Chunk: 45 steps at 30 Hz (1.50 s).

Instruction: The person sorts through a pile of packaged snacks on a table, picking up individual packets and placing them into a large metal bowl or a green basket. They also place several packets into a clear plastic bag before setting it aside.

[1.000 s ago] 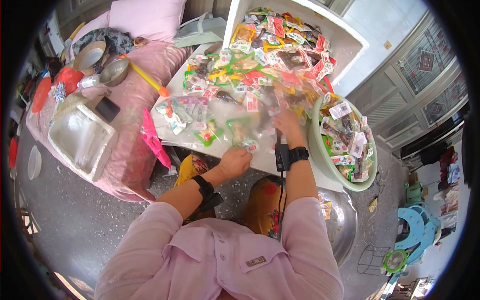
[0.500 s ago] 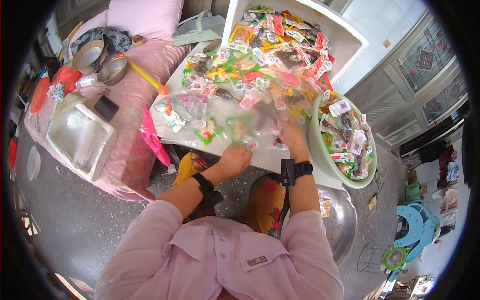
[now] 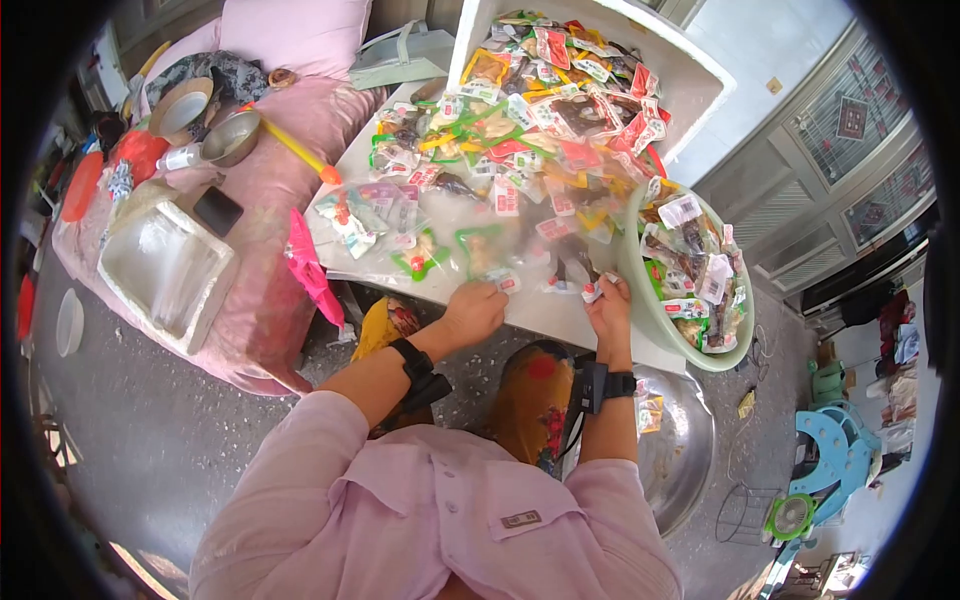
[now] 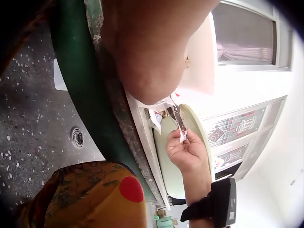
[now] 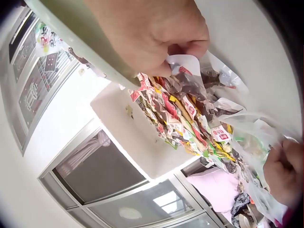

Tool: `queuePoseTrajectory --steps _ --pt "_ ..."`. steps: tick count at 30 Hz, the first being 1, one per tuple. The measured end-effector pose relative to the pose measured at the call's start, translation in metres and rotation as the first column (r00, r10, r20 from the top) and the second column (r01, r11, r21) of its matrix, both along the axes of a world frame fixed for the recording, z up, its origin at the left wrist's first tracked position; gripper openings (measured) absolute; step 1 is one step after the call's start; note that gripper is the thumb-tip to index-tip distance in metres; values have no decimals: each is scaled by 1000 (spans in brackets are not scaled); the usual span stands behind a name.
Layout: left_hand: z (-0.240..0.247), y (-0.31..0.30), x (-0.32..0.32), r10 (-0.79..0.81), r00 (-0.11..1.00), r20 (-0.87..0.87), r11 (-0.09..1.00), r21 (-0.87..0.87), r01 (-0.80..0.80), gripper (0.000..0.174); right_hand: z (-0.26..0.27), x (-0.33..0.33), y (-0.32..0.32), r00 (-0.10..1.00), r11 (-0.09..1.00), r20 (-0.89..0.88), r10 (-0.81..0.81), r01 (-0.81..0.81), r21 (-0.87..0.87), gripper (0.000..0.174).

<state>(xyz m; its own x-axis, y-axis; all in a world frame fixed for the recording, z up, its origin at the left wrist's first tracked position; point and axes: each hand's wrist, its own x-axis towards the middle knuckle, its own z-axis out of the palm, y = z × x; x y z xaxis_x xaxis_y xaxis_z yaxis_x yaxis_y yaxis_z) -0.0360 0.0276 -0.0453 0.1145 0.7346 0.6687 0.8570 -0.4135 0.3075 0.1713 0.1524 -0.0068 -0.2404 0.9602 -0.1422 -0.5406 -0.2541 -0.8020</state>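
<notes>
My left hand (image 3: 474, 314) grips the rim of a large clear plastic bag (image 3: 440, 222) at the table's front edge; in the right wrist view its fingers are curled at the bag (image 5: 259, 183). Close to the green basin, my right hand (image 3: 609, 314) pinches the end of a small clear packet (image 3: 590, 291) between thumb and fingers. The right wrist view shows dark food in that packet (image 5: 185, 83). In the left wrist view the right hand (image 4: 188, 153) faces palm up with the packet (image 4: 177, 118) at its fingertips. Colourful packets (image 3: 490, 135) lie beyond the bag.
A green basin (image 3: 640, 290) full of packets stands right of the table (image 3: 545, 318). At the back, a white foam box (image 3: 697, 100) holds many packets. A metal bowl (image 3: 690, 470) is on the floor at right; a pink-covered bed (image 3: 270, 330) is at left.
My right hand has drawn back toward my body and slightly right, turning palm up with a packet in its fingers. My left hand stays nearly in place at the bag.
</notes>
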Motion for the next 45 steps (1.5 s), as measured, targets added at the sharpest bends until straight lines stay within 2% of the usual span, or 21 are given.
queuePoseTrajectory --steps 4,7,10,13,16,17,19,21,23,24,25,27,29,30,32,33,34,35,38,42,45 --pt "4 0 8 19 1000 -16 991 -135 -21 9 3 0 -20 999 997 -27 -45 47 61 22" --pt "14 -8 15 -22 999 34 966 -257 30 13 1 2 -31 998 996 -63 0 6 95 25" --pt "25 -13 19 -24 999 -47 935 -354 6 21 3 3 -40 997 993 -68 31 -23 112 26" --pt "35 -22 25 -42 989 -143 940 -342 -10 29 10 -7 -52 998 998 -57 10 -7 66 27" --pt "46 -27 26 -115 986 -123 867 -496 39 32 -10 -16 -53 991 994 97 93 -98 48 27" --pt "50 -31 22 -109 991 -80 872 -486 57 31 -17 -17 -54 982 991 144 120 -128 47 27" --pt "61 -40 6 -99 995 7 881 -464 90 31 -24 -17 -53 988 996 129 84 -87 19 25" --pt "75 -54 -27 -27 996 87 925 -374 57 29 -23 -21 -54 995 1000 99 30 -30 -6 23" --pt "80 -69 -74 152 985 83 970 -201 -133 23 -28 -20 -51 993 999 110 34 -35 5 21" --pt "91 -81 -102 198 976 87 958 -228 -173 24 -29 -18 -49 993 999 115 35 -36 14 20" --pt "84 -90 -134 356 934 32 924 -163 -346 26 -29 -18 -49 994 999 106 40 -43 26 19" --pt "85 -116 -200 642 759 -104 751 -112 -650 29 -29 -18 -49 995 997 88 50 -54 49 16" --pt "88 -151 -259 805 551 -219 582 112 -806 33 -27 -20 -50 995 999 94 34 -36 21 16" --pt "86 -170 -287 869 419 -264 462 126 -878 35 -27 -20 -51 995 1000 98 23 -24 6 16" --pt "80 -206 -323 951 108 -289 123 36 -992 41 -29 -18 -51 995 999 97 29 -30 17 17" --pt "71 -224 -340 953 10 -303 5 -20 -1000 44 -29 -18 -51 995 999 96 31 -34 23 17" --pt "65 -237 -349 946 -40 -321 -90 -144 -986 43 -29 -18 -51 995 999 98 33 -35 19 17" --pt "53 -253 -369 934 39 -354 -95 -352 -931 39 -28 -18 -51 994 999 99 34 -35 15 17" --pt "45 -273 -369 872 197 -449 -30 -450 -892 31 -24 -20 -53 993 1000 111 30 -29 -6 17" --pt "39 -278 -382 902 232 -364 92 -365 -927 23 -25 -19 -52 995 999 92 40 -42 12 18" --pt "43 -286 -386 813 434 -389 310 -341 -887 23 -26 -18 -52 994 999 94 49 -50 8 19"
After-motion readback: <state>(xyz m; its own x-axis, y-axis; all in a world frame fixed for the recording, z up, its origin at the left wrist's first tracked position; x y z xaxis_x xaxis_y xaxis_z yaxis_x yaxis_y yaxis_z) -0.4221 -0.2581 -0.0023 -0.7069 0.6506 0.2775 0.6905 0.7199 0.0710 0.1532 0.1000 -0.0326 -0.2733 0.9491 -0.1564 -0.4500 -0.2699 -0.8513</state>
